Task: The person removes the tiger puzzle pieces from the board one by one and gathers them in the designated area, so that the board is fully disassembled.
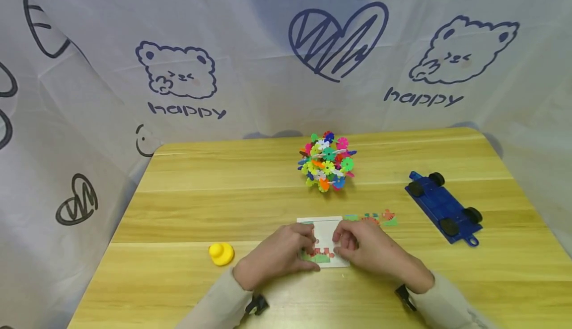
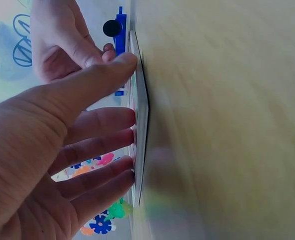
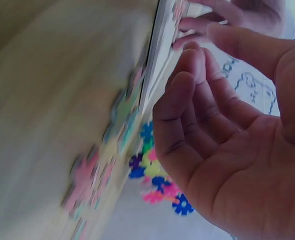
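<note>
A white puzzle tray [image 1: 325, 232] lies on the table, with joined red and green jigsaw pieces [image 1: 319, 256] along its near side. My left hand [image 1: 282, 249] rests at the tray's left side. In the left wrist view its fingertips [image 2: 127, 117] touch the tray's face, with the thumb near one edge. At the tray's right side is my right hand [image 1: 373, 249], its fingers bent and the thumb apart from them in the right wrist view; nothing shows between them. Loose jigsaw pieces [image 1: 389, 216] lie beyond the right hand, partly hidden by it in the head view.
A ball of colourful flower-shaped discs [image 1: 327, 163] stands behind the tray. An upturned blue toy vehicle base [image 1: 442, 207] with black wheels lies at the right. A yellow rubber duck [image 1: 221, 253] sits to the left. White printed cloth [image 1: 259, 91] hangs behind the table.
</note>
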`<state>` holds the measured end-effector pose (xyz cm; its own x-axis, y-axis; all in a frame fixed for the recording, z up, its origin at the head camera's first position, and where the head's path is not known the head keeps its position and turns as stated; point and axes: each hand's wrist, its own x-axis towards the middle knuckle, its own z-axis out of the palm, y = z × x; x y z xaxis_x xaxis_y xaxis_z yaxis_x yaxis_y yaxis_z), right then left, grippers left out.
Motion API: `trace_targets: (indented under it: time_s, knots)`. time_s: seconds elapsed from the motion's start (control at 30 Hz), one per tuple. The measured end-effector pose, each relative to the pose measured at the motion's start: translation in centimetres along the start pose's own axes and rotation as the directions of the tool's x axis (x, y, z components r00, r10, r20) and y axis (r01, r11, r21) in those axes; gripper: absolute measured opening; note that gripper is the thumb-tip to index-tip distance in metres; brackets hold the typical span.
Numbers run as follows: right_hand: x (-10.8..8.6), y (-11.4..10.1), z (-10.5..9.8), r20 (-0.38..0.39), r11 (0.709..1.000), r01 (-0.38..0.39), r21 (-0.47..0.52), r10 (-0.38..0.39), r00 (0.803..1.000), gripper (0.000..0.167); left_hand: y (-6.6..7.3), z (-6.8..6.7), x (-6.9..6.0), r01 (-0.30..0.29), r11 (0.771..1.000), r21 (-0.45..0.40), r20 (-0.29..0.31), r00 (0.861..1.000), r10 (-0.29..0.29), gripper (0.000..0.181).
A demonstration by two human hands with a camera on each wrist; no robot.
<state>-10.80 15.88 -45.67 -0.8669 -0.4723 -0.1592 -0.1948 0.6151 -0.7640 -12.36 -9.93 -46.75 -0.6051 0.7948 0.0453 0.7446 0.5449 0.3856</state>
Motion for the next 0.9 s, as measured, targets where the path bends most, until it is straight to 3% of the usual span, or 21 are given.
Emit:
trace_targets:
  time_s: [0.13,0.33,0.67,0.9]
  knots:
    - [0.3,-0.7,1.0,0.038,0.994,0.027,-0.105,-0.023,0.999,0.021,-0.1,0.0,-0.1,-0.001,1.0,0.016,0.007,1.0,0.0,0.03]
    - [0.4,-1.4,2.1,0.011,0.966,0.048,-0.253,-0.047,0.999,0.029,-0.2,0.0,-0.1,-0.019,1.0,0.015,0.003,1.0,0.018,0.029]
    - [0.5,-1.4,2.3,0.034,0.982,0.09,-0.164,-0.085,0.996,0.023,-0.4,0.0,-0.1,-0.022,1.0,0.011,0.001,1.0,0.022,0.029]
    - [0.4,-1.4,2.3,0.02,0.985,0.04,-0.165,-0.037,0.999,0.023,-0.2,-0.1,0.0,-0.014,1.0,0.023,0.01,1.0,0.013,0.029]
